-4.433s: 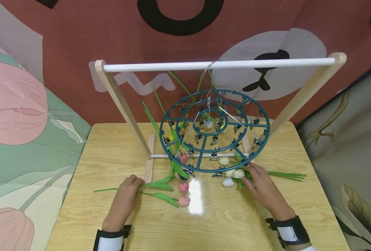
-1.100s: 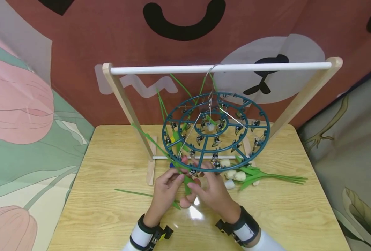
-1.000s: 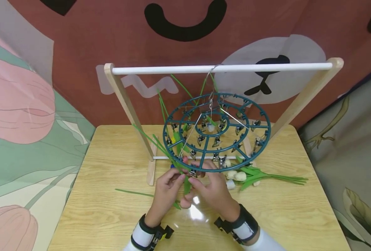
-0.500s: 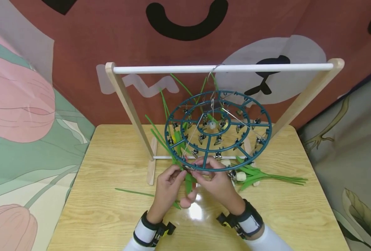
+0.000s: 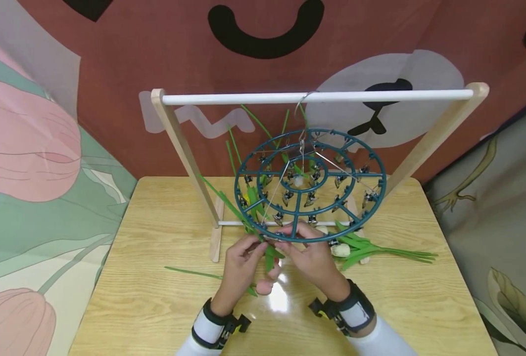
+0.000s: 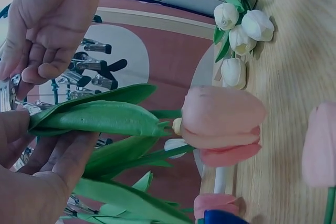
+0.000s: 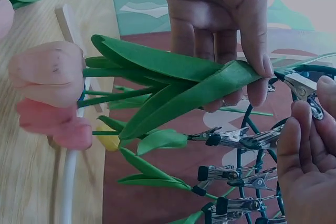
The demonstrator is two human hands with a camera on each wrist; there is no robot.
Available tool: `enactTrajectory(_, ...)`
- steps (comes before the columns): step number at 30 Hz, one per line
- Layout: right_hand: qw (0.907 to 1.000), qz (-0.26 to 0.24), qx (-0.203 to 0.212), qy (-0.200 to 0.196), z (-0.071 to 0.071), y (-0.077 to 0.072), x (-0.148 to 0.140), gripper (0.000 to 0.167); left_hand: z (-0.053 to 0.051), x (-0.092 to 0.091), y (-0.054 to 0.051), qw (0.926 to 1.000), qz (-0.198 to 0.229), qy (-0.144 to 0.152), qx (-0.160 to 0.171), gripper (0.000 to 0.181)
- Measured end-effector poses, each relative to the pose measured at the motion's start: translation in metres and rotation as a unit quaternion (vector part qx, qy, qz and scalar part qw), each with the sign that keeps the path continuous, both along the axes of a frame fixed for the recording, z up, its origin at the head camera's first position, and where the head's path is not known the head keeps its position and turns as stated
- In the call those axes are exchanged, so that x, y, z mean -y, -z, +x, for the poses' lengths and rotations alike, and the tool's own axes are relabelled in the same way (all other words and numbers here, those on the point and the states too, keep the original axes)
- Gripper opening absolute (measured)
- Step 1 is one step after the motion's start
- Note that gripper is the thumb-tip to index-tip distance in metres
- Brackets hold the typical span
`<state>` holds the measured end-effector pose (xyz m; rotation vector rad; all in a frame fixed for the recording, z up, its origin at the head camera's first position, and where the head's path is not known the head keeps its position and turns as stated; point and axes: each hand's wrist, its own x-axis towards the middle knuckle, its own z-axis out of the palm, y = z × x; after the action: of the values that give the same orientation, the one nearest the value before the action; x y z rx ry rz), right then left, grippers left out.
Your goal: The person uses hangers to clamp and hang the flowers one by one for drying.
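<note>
The pink tulip (image 6: 115,119) is held flower-down, just under the near rim of the rack (image 5: 296,213) and a bit left of its middle, with the stem (image 5: 227,202) slanted up to the far left. It's pinched near the base of its leaves (image 7: 157,61) by the left grip (image 5: 240,267) (bare fingers, no tool), while a metal clip (image 7: 302,88) is pinched by the right grip (image 5: 311,262) right next to the stem. Whether the stem has been caught between the clip's jaws can't really be told from here.

For a clean job, the stem should be held steady on the left and the clip brought to it, rather than the flower being waved at the clip. The leaves are best folded down out of the bite, since the hold would probably be weakened by a trapped leaf. The stem should be seated deep in the jaws, then the clip let go of gently so the rack isn't set swinging. A light tug should be given before the left grip is relaxed. Another pink tulip (image 6: 319,148) is laid on the worktop (image 5: 156,306) close by, so snagging should be watched for; the white tulips (image 6: 257,24) over on the right can be ignored.
</note>
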<state>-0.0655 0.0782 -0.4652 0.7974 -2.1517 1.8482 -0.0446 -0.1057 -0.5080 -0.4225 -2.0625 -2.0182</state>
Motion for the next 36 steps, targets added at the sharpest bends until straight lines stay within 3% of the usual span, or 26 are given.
enactTrajectory(8,0.9989,0.012,-0.033,0.03,0.0,-0.002,0.003,0.025,0.0,0.0,0.002,0.9997,-0.007,-0.015,-0.019,0.013)
enactTrajectory(18,0.999,0.011,-0.038,0.019,-0.003,-0.002,0.003,0.024,0.001,-0.001,0.002,0.9998,-0.004,-0.008,-0.019,0.015)
enactTrajectory(23,0.9994,0.028,0.016,0.01,-0.002,-0.001,0.001,0.023,0.0,0.001,0.003,0.9994,-0.01,-0.008,-0.031,0.015)
enactTrajectory(26,0.9959,0.052,0.074,0.007,0.0,0.001,-0.001,0.033,-0.001,0.002,0.002,0.9998,-0.001,0.003,-0.022,0.015)
enactTrajectory(31,0.9848,0.113,0.132,-0.002,0.007,0.015,-0.01,0.058,0.0,0.004,0.002,1.0,-0.006,-0.003,-0.003,0.013)
enactTrajectory(36,0.9656,0.202,0.162,0.028,0.018,0.038,-0.031,0.057,0.0,0.006,0.004,0.9999,-0.011,-0.004,0.003,0.01)
